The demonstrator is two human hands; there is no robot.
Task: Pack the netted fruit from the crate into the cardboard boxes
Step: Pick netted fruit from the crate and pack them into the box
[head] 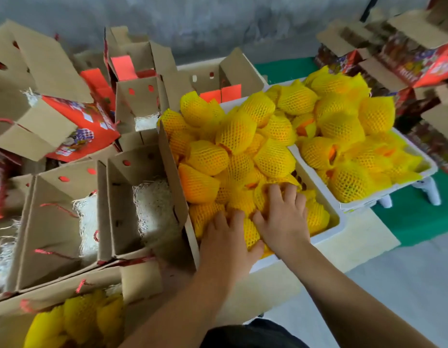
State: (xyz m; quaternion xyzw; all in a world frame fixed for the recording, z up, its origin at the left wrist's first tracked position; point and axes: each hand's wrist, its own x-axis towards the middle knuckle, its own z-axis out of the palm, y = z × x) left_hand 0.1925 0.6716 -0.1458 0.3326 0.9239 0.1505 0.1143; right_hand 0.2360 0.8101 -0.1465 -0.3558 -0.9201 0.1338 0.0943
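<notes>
Netted fruit (245,219): heaped in white crate (328,229), directly beneath both hands. Left hand (226,237) and right hand (283,217) curl onto it. Empty cardboard boxes (132,207) lie leftward, nearer left hand.

A fruit-packing room — white crates (325,207) heaped with yellow-netted fruit (236,133) stand at the centre. Left of the crates, open cardboard boxes (67,222) lined with white shredded padding; right of them, printed red cartons (418,64) stacked — all before a bare grey wall (217,18).
</notes>
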